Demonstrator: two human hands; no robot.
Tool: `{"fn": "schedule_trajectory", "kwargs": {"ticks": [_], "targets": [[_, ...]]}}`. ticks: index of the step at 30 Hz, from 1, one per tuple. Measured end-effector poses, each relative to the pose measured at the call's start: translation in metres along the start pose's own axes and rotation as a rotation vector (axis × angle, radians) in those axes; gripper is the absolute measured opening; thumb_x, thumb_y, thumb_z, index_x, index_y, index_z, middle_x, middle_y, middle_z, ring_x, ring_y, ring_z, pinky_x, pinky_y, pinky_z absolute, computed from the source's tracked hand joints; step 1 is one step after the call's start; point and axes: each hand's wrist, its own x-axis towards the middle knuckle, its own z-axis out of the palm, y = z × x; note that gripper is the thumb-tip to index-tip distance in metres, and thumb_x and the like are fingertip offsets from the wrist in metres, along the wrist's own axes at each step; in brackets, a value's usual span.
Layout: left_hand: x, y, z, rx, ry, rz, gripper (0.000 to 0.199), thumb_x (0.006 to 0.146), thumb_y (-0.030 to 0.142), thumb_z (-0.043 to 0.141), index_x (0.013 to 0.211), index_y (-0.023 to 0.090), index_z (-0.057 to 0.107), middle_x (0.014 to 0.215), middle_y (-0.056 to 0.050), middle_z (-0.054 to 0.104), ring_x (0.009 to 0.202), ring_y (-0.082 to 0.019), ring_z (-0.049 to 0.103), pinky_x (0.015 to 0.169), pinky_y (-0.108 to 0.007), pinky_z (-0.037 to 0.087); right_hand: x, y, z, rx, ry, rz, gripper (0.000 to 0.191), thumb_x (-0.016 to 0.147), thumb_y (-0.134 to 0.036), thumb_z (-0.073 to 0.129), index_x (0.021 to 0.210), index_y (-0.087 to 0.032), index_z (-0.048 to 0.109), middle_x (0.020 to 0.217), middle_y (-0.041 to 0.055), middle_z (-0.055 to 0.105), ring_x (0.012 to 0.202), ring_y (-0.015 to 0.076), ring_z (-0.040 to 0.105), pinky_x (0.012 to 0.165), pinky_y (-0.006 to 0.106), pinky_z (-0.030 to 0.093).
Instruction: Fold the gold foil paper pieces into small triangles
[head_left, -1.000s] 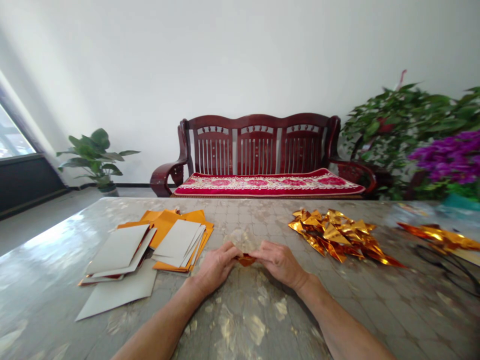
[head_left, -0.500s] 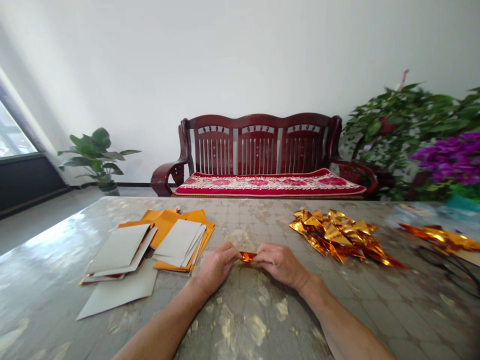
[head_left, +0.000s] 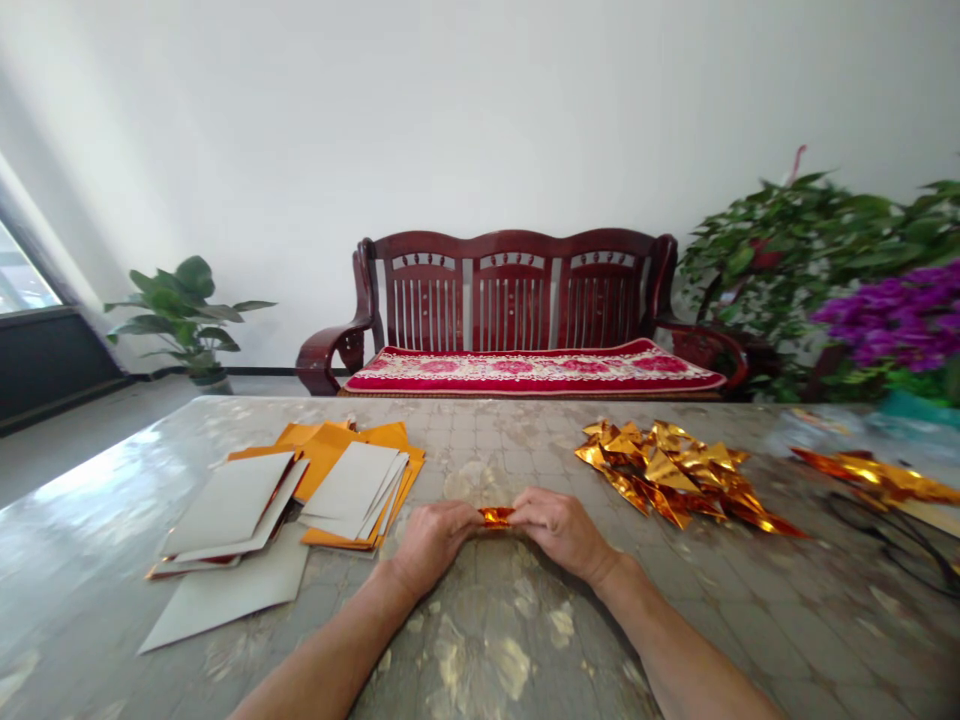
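Note:
A small folded piece of shiny gold foil paper (head_left: 495, 518) spans the gap between my hands, low over the table. Its left end is pinched by my left hand (head_left: 435, 537), and its right end by my right hand (head_left: 561, 525). My fingers cover both ends, so only the middle of the foil shows. Left of my hands lie a stack of white-backed sheets (head_left: 356, 490) on orange paper and another pile of sheets (head_left: 229, 500), fanned unevenly. To the right is a heap of folded gold foil pieces (head_left: 667, 470) with pointed ends.
The patterned table (head_left: 480, 620) reaches across the view. At its right side are more gold foil pieces (head_left: 877, 475), a dark cable-like item (head_left: 900, 545) and clear plastic (head_left: 817, 430). Behind stand a wooden bench (head_left: 514, 300), a potted plant (head_left: 191, 310) and purple flowers (head_left: 892, 315).
Both hands keep their pinch on the foil paper; my left fingers have shifted slightly. The whole view has moved a little, so the piles and bench appear slightly further left.

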Motion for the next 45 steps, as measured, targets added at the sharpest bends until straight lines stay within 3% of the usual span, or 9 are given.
{"fn": "schedule_trajectory", "kwargs": {"ticks": [13,45], "targets": [[0.003,0.004,-0.001,-0.160,-0.017,-0.005,0.020,0.093,0.024,0.056,0.097,0.028,0.075,0.096,0.001,0.077,0.088,-0.012,0.070,0.081,-0.018,0.049,0.002,-0.002,0.005,0.103,-0.021,-0.004,0.028,0.093,-0.015,0.053,0.103,-0.028,0.077,0.092,0.0020,0.073,0.086,0.0142,0.068,0.079,0.023,0.052],[0.007,0.014,-0.001,-0.212,0.067,-0.255,0.018,0.086,0.025,0.061,0.088,0.029,0.078,0.088,0.004,0.078,0.081,-0.013,0.070,0.077,-0.018,0.050,0.005,-0.013,0.022,0.264,0.121,0.153,0.024,0.083,-0.011,0.061,0.090,-0.026,0.079,0.087,0.0023,0.074,0.081,0.0145,0.068,0.077,0.024,0.053]]}}
